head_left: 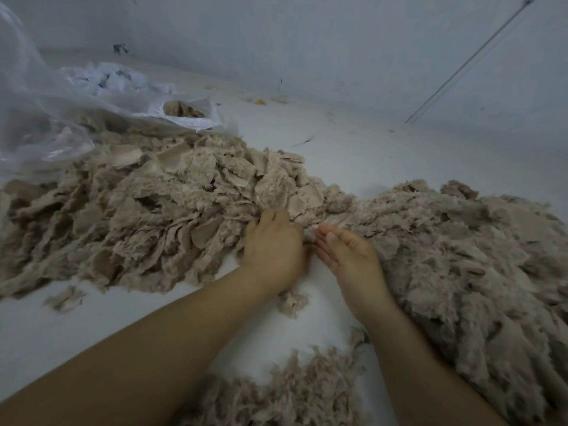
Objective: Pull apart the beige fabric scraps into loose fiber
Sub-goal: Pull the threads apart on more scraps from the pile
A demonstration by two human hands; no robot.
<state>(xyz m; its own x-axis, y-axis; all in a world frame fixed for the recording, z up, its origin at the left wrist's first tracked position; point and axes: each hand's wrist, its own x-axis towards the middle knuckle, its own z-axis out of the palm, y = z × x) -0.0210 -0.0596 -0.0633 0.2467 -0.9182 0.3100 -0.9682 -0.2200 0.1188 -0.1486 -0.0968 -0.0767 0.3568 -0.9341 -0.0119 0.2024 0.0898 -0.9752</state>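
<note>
A big heap of beige scraps [147,210] lies on the white floor [368,149], on the left. It has flat bits of cloth mixed with fuzzy bits. On the right is a second heap, the fluff [461,256], which looks softer and more pulled apart. A smaller clump of fluff sits at the bottom, near the arms. The two big heaps meet in the middle, just past the hands.

The left hand [273,250] rests at the near edge of the scraps, back up. Its fingers curl down into the cloth and seem to hold some, but the fingertips are hidden, so I cannot be sure of the grip. The right hand [347,256] is beside it, close but apart. Its fingers are straight and together, with the palm turned toward the left hand. It holds nothing. Its outer side touches the fluff.

The scraps look very light and soft. They bend and crumple with ease. They do not look slippery, because the fuzz should catch on the fingers. I think it works best to take one flat bit with both hands, pinch it at two edges, and pull the hands away from each other. A big handful would probably just stretch and stay whole.

A clear bag [61,112] with more scraps lies at the back left.
</note>
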